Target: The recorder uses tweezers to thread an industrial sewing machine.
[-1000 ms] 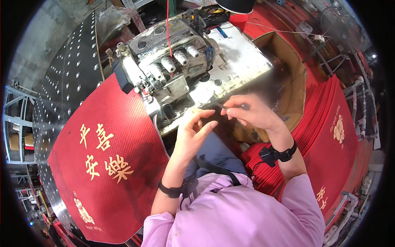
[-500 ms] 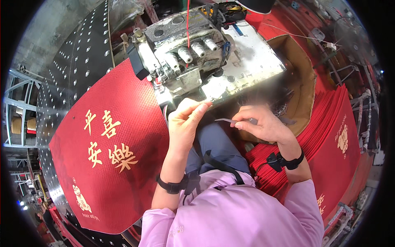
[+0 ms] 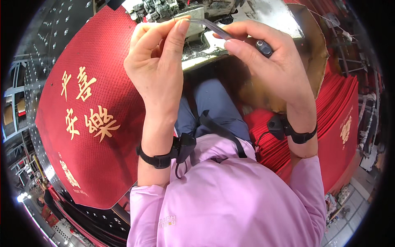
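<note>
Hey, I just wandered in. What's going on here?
A person is working with both bare hands in front of a worn sewing machine. The right hand holds a slim, bent metal tool, its tip close to the left hand. The left thumb and index finger are pinched together; whether they hold anything fine is too small to tell. A printed red mat lies on the left, and a stack of red mats sits on the right.

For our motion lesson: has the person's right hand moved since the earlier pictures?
Yes: the right hand has moved up the picture against the sewing machine, now overlapping the machine's front edge.
</note>
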Demonstrator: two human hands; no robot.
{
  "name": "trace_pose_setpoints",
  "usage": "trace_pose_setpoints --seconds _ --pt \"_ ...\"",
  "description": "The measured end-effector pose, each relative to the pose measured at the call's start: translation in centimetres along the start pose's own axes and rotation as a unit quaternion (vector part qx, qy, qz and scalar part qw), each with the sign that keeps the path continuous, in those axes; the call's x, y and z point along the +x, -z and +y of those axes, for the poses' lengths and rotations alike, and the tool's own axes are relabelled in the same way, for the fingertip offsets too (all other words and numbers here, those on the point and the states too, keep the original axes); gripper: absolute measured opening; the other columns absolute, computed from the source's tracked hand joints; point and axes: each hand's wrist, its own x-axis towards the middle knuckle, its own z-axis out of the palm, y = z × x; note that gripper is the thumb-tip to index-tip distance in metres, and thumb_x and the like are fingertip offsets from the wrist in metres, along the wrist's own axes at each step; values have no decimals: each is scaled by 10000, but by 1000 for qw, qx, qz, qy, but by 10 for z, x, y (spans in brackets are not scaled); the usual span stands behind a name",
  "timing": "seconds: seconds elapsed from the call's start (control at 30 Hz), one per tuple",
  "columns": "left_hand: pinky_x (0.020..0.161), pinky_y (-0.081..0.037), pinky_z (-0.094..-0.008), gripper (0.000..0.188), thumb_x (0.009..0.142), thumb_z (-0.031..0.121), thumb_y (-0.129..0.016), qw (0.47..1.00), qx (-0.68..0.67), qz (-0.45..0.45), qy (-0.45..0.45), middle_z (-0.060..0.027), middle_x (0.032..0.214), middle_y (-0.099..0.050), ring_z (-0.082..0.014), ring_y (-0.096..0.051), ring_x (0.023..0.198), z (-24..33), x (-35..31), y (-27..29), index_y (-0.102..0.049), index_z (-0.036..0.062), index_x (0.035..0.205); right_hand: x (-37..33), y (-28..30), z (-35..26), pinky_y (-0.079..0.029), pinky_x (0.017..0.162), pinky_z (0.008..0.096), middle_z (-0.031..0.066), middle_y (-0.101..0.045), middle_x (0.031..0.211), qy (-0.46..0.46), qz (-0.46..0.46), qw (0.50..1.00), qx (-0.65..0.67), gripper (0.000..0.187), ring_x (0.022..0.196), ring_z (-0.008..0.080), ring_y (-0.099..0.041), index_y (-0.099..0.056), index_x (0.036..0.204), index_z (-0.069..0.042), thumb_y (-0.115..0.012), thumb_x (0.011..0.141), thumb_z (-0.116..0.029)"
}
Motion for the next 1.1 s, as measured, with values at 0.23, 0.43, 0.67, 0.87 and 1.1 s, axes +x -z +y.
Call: trace_pose_setpoints --seconds 0.23,0.43,0.67,0.87,1.1 --pt "549 -332 -179 121 860 76 -748 999 29 13 22 24 797 -550 -24 -433 649 -3 1 -1 -735 -10 944 14 -5 -2 -413 625 188 -33 -618 810 8 -4 1000 24 222 709 29 -521 -671 1090 -1 -684 899 -113" --pt "545 -327 -179 113 858 71 -749 1000 19 10 14 21 787 -545 -26 -416 632 -9 0 -1 -723 -24 913 19 -8 3 -431 689 210 15 -643 841 40 -12 999 -5 182 764 68 -550 -681 1029 17 -683 887 -97" --pt "570 -343 -161 254 861 33 -731 984 -121 -69 115 39 850 -573 -8 -433 657 1 4 9 -694 -21 1107 26 -5 0 -444 676 252 69 -658 833 80 -2 995 -67 127 745 137 -588 -695 973 21 -657 873 -48" --pt "536 -284 -153 213 898 72 -689 959 -200 -80 186 40 835 -624 18 -413 639 -1 11 23 -693 -4 1097 27 -2 3 -455 660 270 89 -654 819 116 -35 985 -125 134 727 179 -604 -697 979 12 -660 856 -27" --pt "477 -236 -165 143 907 86 -681 952 -228 -46 201 38 763 -588 4 -366 553 -11 10 23 -693 5 1025 30 -4 6 -461 646 287 101 -643 799 127 -29 981 -145 129 701 207 -606 -696 966 6 -673 843 -28"
